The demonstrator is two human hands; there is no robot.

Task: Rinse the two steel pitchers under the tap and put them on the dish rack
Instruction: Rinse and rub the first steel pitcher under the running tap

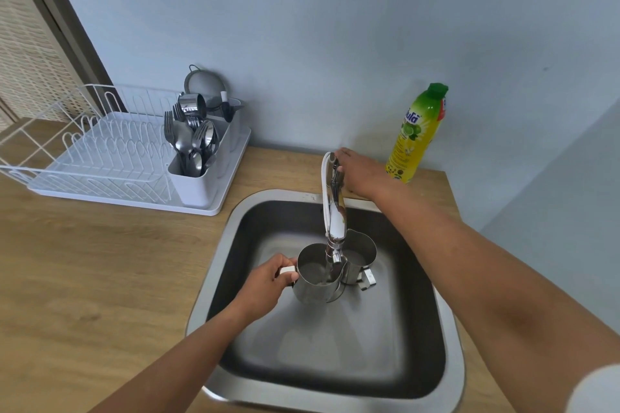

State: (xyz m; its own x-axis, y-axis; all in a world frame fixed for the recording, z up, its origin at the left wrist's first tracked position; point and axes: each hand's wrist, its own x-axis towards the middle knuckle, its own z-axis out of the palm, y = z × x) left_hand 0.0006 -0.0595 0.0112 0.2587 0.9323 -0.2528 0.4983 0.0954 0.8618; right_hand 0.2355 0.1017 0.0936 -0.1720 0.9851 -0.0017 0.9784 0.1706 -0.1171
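Steel pitcher [313, 273] upright under tap [333, 211] in sink [235, 228], handle clenched in left hand [268, 282]; second pitcher [360, 256] just behind-right, ungripped; right hand [357, 171] clasping tap lever, nearer it; dish rack [110, 151] far left.

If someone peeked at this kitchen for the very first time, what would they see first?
Probably the two shiny steel pitchers in the sink: the left hand holds the near pitcher by its handle under the tap, with the other pitcher just behind. The right hand rests on the tap's lever. Next, the bright yellow-green bottle by the wall.
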